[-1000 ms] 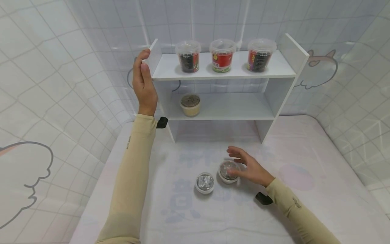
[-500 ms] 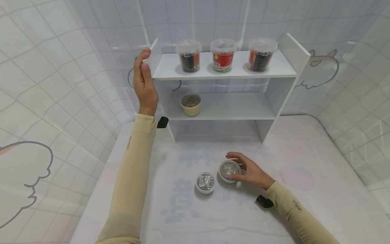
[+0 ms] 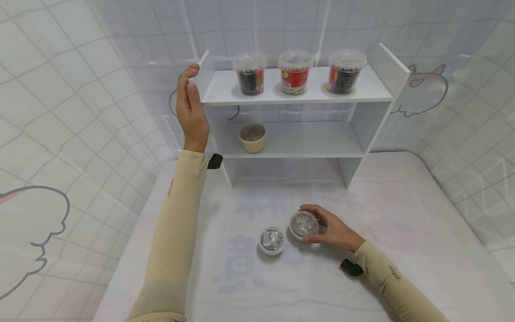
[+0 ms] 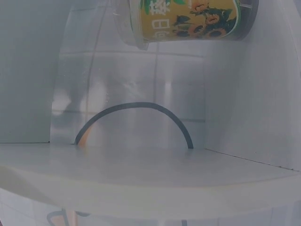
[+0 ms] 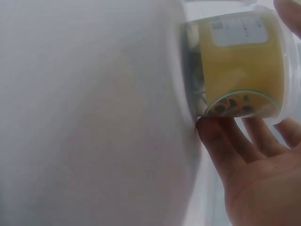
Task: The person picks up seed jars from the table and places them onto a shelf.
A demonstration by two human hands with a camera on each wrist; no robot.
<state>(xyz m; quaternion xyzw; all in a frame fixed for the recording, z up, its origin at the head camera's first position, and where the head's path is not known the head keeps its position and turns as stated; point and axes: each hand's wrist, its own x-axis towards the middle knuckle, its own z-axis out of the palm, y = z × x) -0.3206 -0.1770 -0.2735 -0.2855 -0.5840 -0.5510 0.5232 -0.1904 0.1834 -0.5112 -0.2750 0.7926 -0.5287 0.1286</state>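
My right hand (image 3: 335, 229) holds a clear plastic tub (image 3: 304, 223) on the table, thumb at its near side and fingers around the far side. In the right wrist view the tub (image 5: 244, 66) has a yellow label with a white sticker and touches the fingers. A smaller-looking tub (image 3: 271, 240) with a silvery packet under its lid stands just left of it. My left hand (image 3: 193, 116) grips the upper left side panel (image 3: 204, 74) of a white shelf unit, thumb in front; its other fingers are partly hidden. The left wrist view shows a sunflower-label tub (image 4: 193, 19) inside the shelf.
On the top shelf board (image 3: 310, 99) stand a black-and-red tub (image 3: 250, 80), a red-label tub (image 3: 294, 79) and another dark tub (image 3: 343, 79). One yellowish tub (image 3: 252, 139) sits at the left of the middle board (image 3: 314, 138). Tiled-pattern sheets hang around the table (image 3: 402, 201).
My right hand has closed from a spread pose above the tub to a hold around it. The tub has hardly moved. The left hand stays on the shelf panel.
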